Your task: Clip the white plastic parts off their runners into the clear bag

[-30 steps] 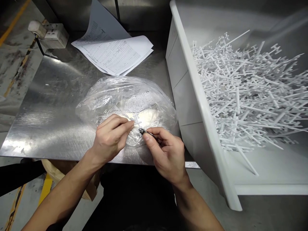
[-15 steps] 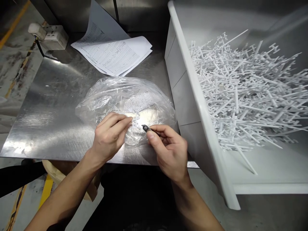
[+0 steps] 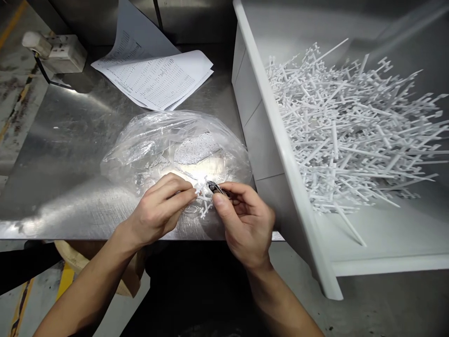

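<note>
2 hands: 1 left hand (image 3: pixel 163 208) at 8 o'clock, 1 right hand (image 3: pixel 245 222) at 5. Mid-view there's 1 cutter (image 3: pixel 215 187) and what looks like 1 white branched piece (image 3: pixel 204 200). 1 plastic bag (image 3: pixel 122 152) around 9, 2ish paper sheets (image 3: pixel 159 77) between 10 and 11, 1 socket block (image 3: pixel 69 55) with 1 plug (image 3: pixel 37 44) at 10. 1 bin (image 3: pixel 278 128) at 3, holding way too many white sticks (image 3: pixel 336 128) to count lol.

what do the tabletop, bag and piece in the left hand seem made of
The tabletop looks like bare metal, perhaps steel: grey, scratched, streaky glare. The bag seems thin plastic film: see-through, crinkled, glossy. The white piece in the left hand is probably moulded plastic, smooth-looking: uniform colour, thin branches.
</note>
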`<state>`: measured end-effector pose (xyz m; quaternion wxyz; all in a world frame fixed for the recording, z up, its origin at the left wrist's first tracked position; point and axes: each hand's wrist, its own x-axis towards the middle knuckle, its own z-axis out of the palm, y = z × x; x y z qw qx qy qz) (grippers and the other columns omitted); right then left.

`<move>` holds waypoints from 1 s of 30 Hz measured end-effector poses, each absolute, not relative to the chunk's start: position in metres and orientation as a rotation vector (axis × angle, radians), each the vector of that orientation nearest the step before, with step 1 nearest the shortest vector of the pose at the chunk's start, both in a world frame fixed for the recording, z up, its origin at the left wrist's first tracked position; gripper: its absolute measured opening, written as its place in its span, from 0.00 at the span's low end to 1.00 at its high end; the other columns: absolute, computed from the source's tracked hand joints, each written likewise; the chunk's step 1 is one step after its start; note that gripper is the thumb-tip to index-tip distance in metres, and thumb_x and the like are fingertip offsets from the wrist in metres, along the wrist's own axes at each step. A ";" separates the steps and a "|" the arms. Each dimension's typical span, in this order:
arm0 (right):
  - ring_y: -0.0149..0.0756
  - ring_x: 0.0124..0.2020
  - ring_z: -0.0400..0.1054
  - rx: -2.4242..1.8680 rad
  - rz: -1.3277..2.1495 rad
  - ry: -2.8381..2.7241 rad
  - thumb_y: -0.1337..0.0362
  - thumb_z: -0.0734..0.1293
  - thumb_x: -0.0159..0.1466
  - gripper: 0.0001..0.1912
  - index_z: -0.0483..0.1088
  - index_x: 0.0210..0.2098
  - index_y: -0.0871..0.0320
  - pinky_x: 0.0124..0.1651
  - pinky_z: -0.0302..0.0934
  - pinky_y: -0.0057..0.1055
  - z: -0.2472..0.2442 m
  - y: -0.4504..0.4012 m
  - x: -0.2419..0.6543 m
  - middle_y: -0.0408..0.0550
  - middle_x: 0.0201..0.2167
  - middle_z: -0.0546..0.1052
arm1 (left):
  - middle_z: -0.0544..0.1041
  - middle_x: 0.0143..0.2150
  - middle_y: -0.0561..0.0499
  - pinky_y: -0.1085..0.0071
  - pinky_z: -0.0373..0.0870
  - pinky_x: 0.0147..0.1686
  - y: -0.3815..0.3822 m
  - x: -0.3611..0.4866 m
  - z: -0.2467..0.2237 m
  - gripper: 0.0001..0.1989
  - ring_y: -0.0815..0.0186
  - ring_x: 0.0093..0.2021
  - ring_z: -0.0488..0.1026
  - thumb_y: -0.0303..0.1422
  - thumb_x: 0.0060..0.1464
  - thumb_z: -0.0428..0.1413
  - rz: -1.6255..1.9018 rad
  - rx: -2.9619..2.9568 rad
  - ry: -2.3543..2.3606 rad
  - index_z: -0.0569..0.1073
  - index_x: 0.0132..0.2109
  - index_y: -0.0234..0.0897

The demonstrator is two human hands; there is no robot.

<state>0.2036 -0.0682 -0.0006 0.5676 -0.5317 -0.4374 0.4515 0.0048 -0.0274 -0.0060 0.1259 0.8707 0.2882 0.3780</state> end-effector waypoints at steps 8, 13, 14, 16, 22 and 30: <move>0.29 0.26 0.72 -1.242 1.000 -1.066 0.65 0.76 0.68 0.05 0.81 0.44 0.55 0.29 0.68 0.25 -0.005 -0.068 0.202 0.40 0.29 0.81 | 0.79 0.45 0.43 0.65 0.78 0.46 -0.027 0.004 -0.005 0.15 0.63 0.47 0.75 0.13 0.63 0.59 1.077 2.527 0.757 0.76 0.54 0.28; 0.31 0.30 0.78 -1.283 0.958 -1.108 0.65 0.75 0.70 0.03 0.81 0.43 0.56 0.35 0.73 0.26 -0.004 -0.067 0.203 0.43 0.33 0.86 | 0.79 0.46 0.44 0.66 0.77 0.46 -0.027 0.004 -0.007 0.16 0.64 0.46 0.74 0.14 0.65 0.59 1.021 2.504 0.749 0.75 0.56 0.28; 0.31 0.30 0.78 -1.303 0.958 -1.106 0.65 0.74 0.70 0.03 0.81 0.42 0.57 0.34 0.72 0.26 -0.003 -0.065 0.203 0.44 0.32 0.85 | 0.79 0.46 0.45 0.66 0.76 0.45 -0.027 0.005 -0.007 0.15 0.65 0.46 0.73 0.14 0.65 0.59 1.012 2.499 0.769 0.76 0.55 0.29; 0.30 0.26 0.76 -1.341 0.967 -1.096 0.63 0.74 0.70 0.04 0.80 0.40 0.58 0.30 0.70 0.25 -0.002 -0.062 0.202 0.43 0.28 0.83 | 0.78 0.45 0.46 0.67 0.75 0.45 -0.027 0.006 -0.008 0.14 0.66 0.45 0.73 0.14 0.65 0.59 1.009 2.485 0.804 0.76 0.54 0.29; 0.28 0.24 0.72 -1.328 1.042 -1.007 0.63 0.76 0.67 0.05 0.81 0.39 0.58 0.28 0.68 0.23 0.002 -0.056 0.201 0.41 0.25 0.80 | 0.77 0.44 0.47 0.68 0.75 0.45 -0.026 0.008 -0.007 0.13 0.67 0.45 0.73 0.15 0.66 0.59 1.038 2.430 0.857 0.75 0.54 0.30; 0.26 0.25 0.69 -1.179 1.136 -1.045 0.65 0.77 0.68 0.04 0.82 0.43 0.54 0.27 0.66 0.21 0.002 -0.064 0.204 0.39 0.28 0.80 | 0.77 0.44 0.48 0.69 0.74 0.45 -0.027 0.007 -0.009 0.13 0.67 0.45 0.72 0.15 0.66 0.58 0.966 2.501 0.896 0.75 0.53 0.32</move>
